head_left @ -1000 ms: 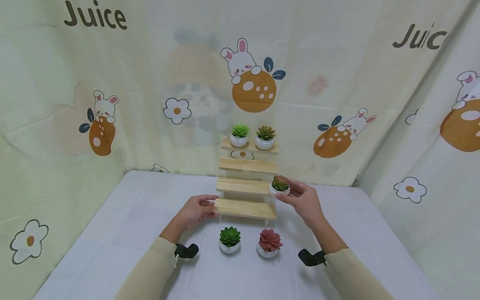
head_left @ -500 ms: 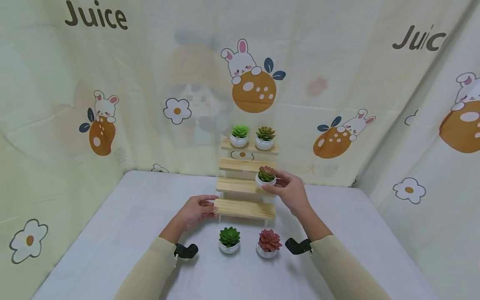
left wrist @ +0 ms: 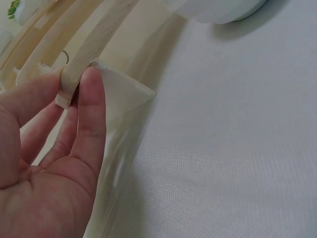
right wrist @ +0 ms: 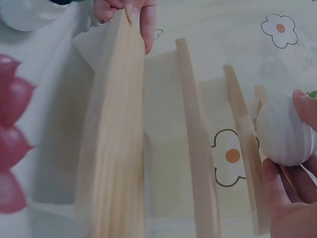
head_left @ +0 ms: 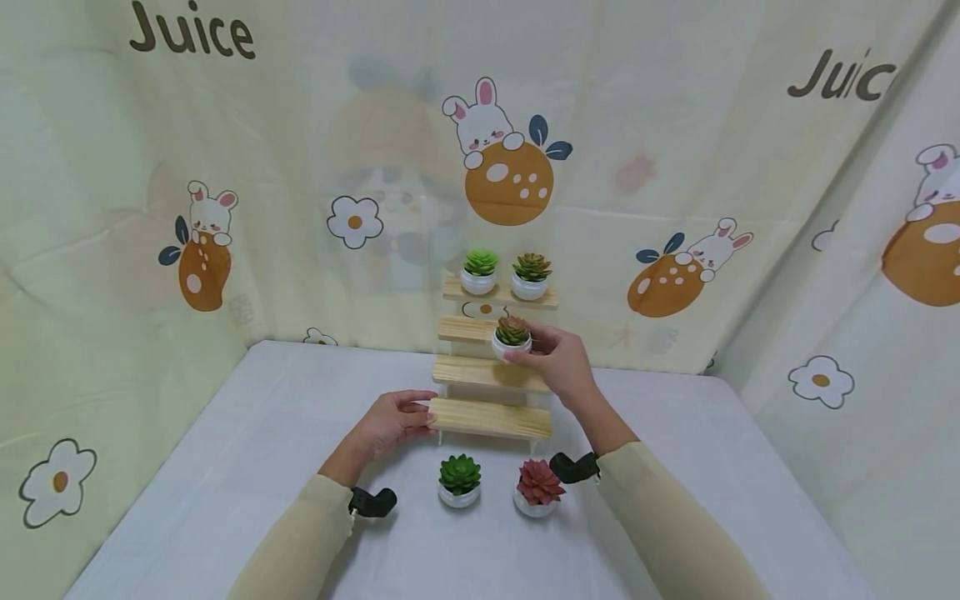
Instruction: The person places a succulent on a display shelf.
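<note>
A tiered wooden plant stand point(head_left: 491, 417) stands on the white table in the head view. My left hand point(left wrist: 59, 144) pinches the left end of its lowest shelf between thumb and fingers. In my right hand point(head_left: 558, 362) is a potted succulent point(head_left: 513, 333) with reddish-green leaves, its ribbed white pot point(right wrist: 285, 130) gripped from the right side. It is in front of the second shelf from the top; whether the pot touches wood I cannot tell. Two more potted succulents, one light green point(head_left: 479, 271) and one brownish-green point(head_left: 530, 275), sit on the top shelf.
In front of the stand, on the table point(head_left: 285, 433), are a dark green succulent point(head_left: 460, 481) and a red succulent point(head_left: 538, 487), both in white pots. A printed curtain point(head_left: 600, 125) hangs close behind the stand.
My right hand has carried the reddish-green succulent leftward and up, from beside the stand's right end to in front of its second shelf from the top. The left hand stays in place.
</note>
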A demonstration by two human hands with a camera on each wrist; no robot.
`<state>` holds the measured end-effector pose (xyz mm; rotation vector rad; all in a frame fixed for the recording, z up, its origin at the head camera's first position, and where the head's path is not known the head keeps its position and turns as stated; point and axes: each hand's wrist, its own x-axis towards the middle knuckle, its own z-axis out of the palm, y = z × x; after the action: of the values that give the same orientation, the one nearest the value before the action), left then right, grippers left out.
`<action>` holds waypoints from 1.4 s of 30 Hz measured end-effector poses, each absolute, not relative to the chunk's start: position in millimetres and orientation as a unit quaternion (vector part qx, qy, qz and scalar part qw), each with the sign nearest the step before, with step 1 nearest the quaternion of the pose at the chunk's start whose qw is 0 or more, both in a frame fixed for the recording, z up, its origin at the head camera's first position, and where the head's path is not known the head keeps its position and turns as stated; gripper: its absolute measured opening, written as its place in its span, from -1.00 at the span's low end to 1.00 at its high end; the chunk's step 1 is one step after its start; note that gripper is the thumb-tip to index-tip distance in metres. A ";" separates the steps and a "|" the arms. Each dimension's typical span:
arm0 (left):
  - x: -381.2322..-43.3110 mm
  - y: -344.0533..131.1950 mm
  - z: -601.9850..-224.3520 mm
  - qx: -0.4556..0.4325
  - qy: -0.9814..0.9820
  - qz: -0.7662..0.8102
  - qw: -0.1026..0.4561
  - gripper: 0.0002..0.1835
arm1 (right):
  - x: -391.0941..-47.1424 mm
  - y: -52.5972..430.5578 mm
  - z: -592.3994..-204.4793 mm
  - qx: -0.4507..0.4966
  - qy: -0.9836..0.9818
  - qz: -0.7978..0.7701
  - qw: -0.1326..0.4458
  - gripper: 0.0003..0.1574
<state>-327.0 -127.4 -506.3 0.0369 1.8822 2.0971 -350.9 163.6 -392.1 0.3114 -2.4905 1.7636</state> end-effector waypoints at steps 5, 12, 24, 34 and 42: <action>-326.4 -127.4 -506.5 0.017 0.660 0.733 0.163 -0.44 | -359.8 156.1 -389.9 0.111 -0.811 0.573 0.035 -0.19; -325.8 -127.1 -505.5 0.017 0.659 0.735 0.161 -0.45 | -370.1 145.6 -385.3 0.125 -0.805 0.579 0.030 -0.24; -326.2 -128.2 -505.9 0.011 0.659 0.734 0.165 -0.45 | -387.5 124.0 -381.4 0.120 -0.807 0.576 0.059 -0.35; -325.6 -128.3 -504.9 0.013 0.656 0.736 0.164 -0.45 | -397.0 107.2 -384.6 0.122 -0.799 0.584 0.076 -0.42; -324.8 -127.9 -504.3 0.018 0.658 0.735 0.162 -0.46 | -399.1 104.2 -387.7 0.117 -0.802 0.579 0.088 -0.45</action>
<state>-324.8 -127.9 -504.3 0.0524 1.8786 2.0973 -399.1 104.2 -387.7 0.3469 -2.3883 1.7223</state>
